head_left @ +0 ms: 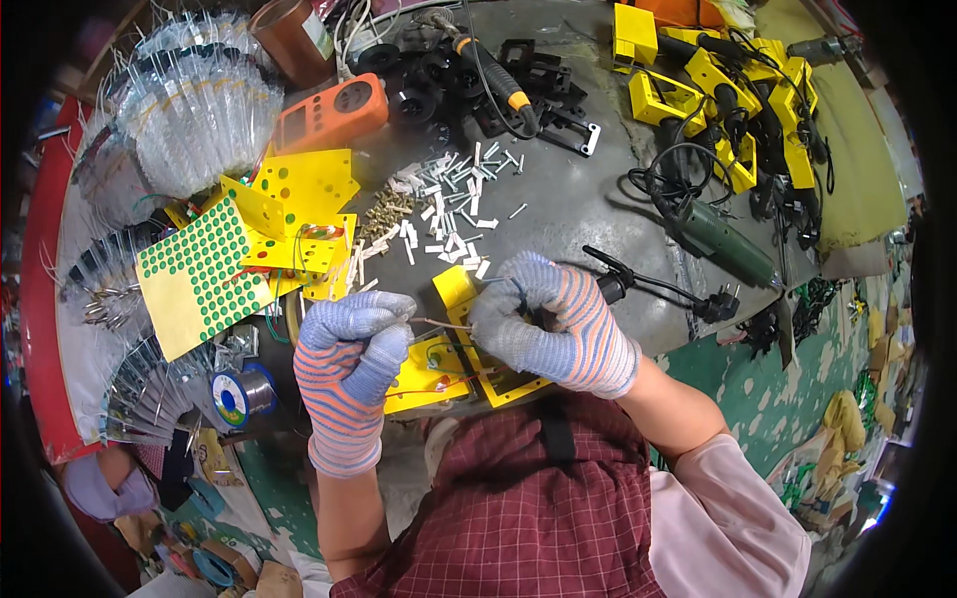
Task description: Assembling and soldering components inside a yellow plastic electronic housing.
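Both my hands wear blue-and-orange striped knit gloves. A thin brownish wire point(445, 324) runs between them, above a yellow sheet-metal housing point(427, 373) at the table's near edge. My left hand point(351, 351) is closed, pinching the wire's left end between thumb and fingers. My right hand point(554, 324) pinches its other end; the fingertips partly hide it. Thin red leads lie in the housing. A black power cord point(653, 283) with a plug extends rightward from beside my right hand. Beyond my hands lie small screws point(469, 184) and white pieces point(451, 242).
To the left are a sheet of green round stickers point(204, 269), yellow plates point(304, 184), a solder spool point(244, 395) and bagged parts point(194, 130). An orange multimeter point(329, 115) and a soldering iron point(490, 72) lie behind. A green power tool point(723, 239) and yellow housings point(713, 80) occupy the right.
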Demonstrator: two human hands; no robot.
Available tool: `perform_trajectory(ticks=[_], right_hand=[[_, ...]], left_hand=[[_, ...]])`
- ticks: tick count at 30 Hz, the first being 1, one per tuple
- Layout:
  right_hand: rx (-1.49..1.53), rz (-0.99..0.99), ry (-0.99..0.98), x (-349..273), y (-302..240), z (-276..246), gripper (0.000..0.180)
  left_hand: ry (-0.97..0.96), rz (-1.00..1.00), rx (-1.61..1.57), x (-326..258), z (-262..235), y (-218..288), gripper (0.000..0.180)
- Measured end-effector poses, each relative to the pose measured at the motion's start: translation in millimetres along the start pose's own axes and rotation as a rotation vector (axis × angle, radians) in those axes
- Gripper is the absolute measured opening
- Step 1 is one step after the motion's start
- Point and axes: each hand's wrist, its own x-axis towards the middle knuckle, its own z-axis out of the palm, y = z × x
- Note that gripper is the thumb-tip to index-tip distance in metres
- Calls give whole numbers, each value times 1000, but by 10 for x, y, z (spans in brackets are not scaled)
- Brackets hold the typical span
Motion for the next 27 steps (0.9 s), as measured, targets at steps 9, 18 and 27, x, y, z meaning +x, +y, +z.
perform_trajectory(ticks=[9,18,27], right_hand=[[-129,-38,7,7,-20,-8,18],[-119,-36,-34,9,-37,-19,16],[-234,-71,-32,24,-8,-57,17]], left_hand=[[-68,66,-61,-6,-6,-1,24],[-112,154,101,23,-41,4,22],[-133,174,103,4,0,47,20]])
